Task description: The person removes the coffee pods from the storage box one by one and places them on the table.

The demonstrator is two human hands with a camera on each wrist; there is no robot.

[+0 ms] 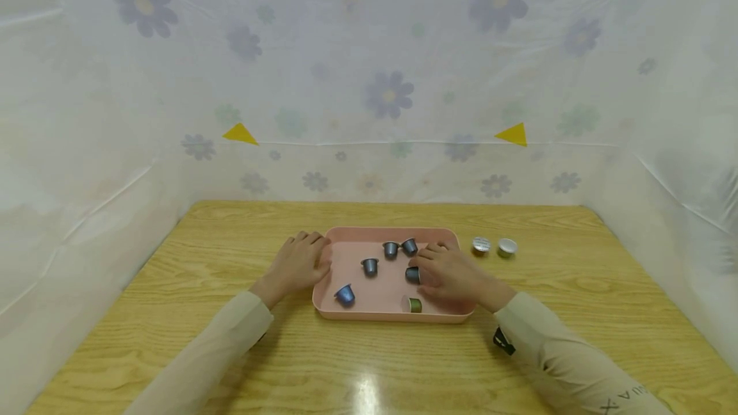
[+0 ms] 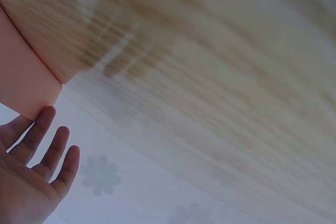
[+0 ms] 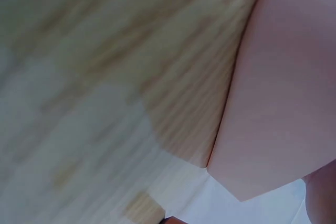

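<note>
A shallow pink tray [image 1: 369, 316] holds several small coffee capsules. My left hand [image 1: 300, 262] rests at its left rim, with fairly straight, spread fingers touching the outer wall [image 2: 23, 77] in the left wrist view. Over the tray's right half, my right hand [image 1: 452, 274] has its thumb and fingers about a dark capsule [image 1: 412, 275]; I cannot tell if they pinch it. Close by lie a green capsule [image 1: 414, 305] and a dark grey capsule [image 1: 409, 246]. Most of the right hand is hidden behind the tray's wall [image 3: 278, 103] in the right wrist view.
Two capsules, one with a silvery lid [image 1: 481, 245] and one whitish [image 1: 507, 247], stand on the wooden table [image 1: 369, 364] right of the tray. Further left in the tray are a blue capsule [image 1: 345, 295] and another grey capsule [image 1: 370, 266]. Flowered white sheeting [image 1: 369, 171] encloses the table.
</note>
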